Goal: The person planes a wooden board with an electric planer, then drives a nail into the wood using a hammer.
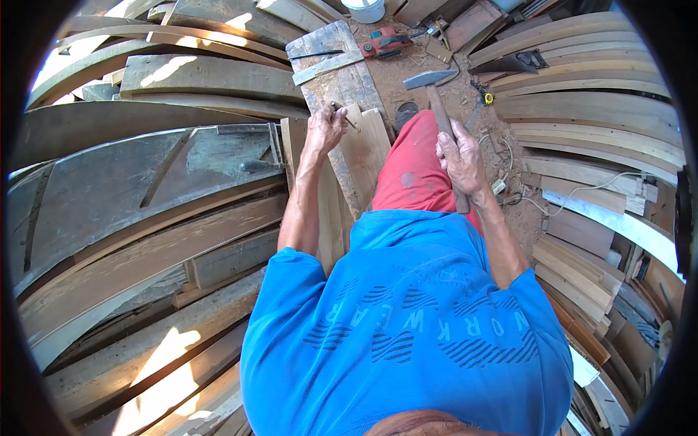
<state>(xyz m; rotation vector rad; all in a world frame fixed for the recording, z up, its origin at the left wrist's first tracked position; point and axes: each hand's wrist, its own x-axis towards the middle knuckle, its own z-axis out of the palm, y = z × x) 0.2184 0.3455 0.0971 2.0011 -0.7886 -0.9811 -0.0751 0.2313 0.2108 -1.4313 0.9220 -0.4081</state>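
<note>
My left hand (327, 129) is closed around a slim, dark, chisel-like metal tool (352, 124), its end pointing at the pale wooden board (369, 149) beside my leg. In my right hand (462, 156) is a hammer (439, 109), gripped by its wooden handle over my right thigh. The hammer's steel head is raised in front of the hand, well apart from the chisel-like tool. The pale board lies along a worn wooden plank (334, 81). My fingers hide much of the chisel-like tool.
A red power tool (385, 42) and a flat wooden strip (327, 67) lie ahead. A white bucket (363, 9) stands beyond. To the right are a yellow tape measure (488, 98), a pale cord (507, 156) and stacked boards (582, 109). More timber (211, 76) fills the left.
</note>
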